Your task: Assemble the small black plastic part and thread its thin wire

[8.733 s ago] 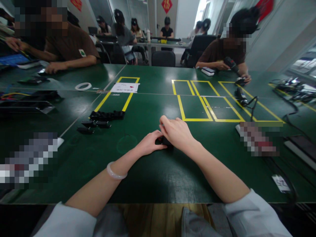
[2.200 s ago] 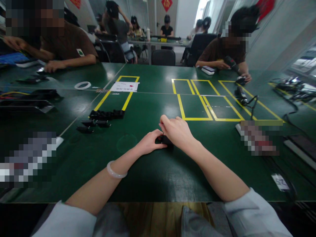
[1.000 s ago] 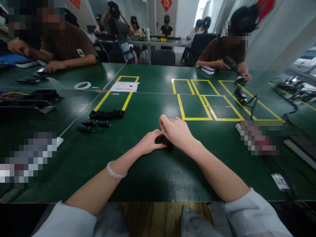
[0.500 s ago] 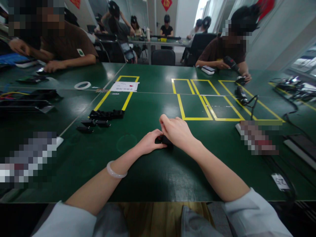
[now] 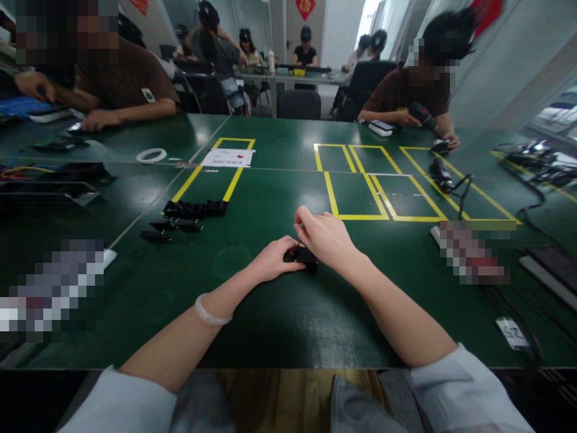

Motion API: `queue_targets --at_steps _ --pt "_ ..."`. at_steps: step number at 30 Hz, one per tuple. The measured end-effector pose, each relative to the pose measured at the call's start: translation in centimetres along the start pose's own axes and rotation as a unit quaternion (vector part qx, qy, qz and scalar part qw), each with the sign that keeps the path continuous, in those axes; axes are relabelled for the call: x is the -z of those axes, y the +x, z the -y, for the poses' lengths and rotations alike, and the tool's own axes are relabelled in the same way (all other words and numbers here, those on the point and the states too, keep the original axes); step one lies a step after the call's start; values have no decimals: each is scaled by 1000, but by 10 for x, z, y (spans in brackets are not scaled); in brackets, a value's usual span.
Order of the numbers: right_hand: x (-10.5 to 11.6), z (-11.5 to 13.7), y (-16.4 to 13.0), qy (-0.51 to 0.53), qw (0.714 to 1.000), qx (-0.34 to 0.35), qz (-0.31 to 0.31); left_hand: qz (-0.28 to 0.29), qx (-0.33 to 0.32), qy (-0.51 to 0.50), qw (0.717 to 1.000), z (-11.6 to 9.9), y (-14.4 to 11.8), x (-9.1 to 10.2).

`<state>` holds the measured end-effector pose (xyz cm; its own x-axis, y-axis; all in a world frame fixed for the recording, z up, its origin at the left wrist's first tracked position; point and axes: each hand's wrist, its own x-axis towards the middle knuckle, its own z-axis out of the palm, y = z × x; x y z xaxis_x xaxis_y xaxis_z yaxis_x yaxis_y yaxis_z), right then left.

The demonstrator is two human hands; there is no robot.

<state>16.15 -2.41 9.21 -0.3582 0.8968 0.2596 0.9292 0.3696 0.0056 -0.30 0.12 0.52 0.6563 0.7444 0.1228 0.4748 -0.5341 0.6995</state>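
My left hand (image 5: 280,258) reaches in from the left and grips a small black block-shaped part (image 5: 306,257) between thumb and fingers, low over the green table (image 5: 261,337). My right hand (image 5: 325,237) is curled just above the part, thumb and fingers drawn together. A thin dark line runs down from its fingers toward the block; what it is cannot be made out. Part of the block's top is hidden behind the right hand. Left of my hands lie several similar black blocks (image 5: 188,225), beside a row of black parts (image 5: 196,208).
Yellow tape (image 5: 364,217) marks rectangles on the table. A paper sheet (image 5: 228,157) and a white tape roll (image 5: 151,156) lie farther back. At right are a dark tool (image 5: 442,174) with a cable and a blurred-out device (image 5: 471,252). Two people sit opposite.
My right hand has shifted slightly right and turned a little, showing more of the black part and the thin dark line. The left hand keeps its grip in place.
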Motion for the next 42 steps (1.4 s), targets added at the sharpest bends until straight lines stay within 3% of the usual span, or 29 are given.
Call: queue_targets --at_steps 8,22,33,42 --pt "-3 -2 0 -34 999 -9 -11 -1 -8 6 1000 3 0 -1" --pt "3 -1 -1 30 999 27 -3 1 -2 -1 1000 1 0 -1" --pt "-3 0 -1 -3 999 -4 -37 6 -6 5 1000 2 1 -1" --pt "-1 0 0 -3 1000 19 -4 5 -4 2 1000 -2 0 1"
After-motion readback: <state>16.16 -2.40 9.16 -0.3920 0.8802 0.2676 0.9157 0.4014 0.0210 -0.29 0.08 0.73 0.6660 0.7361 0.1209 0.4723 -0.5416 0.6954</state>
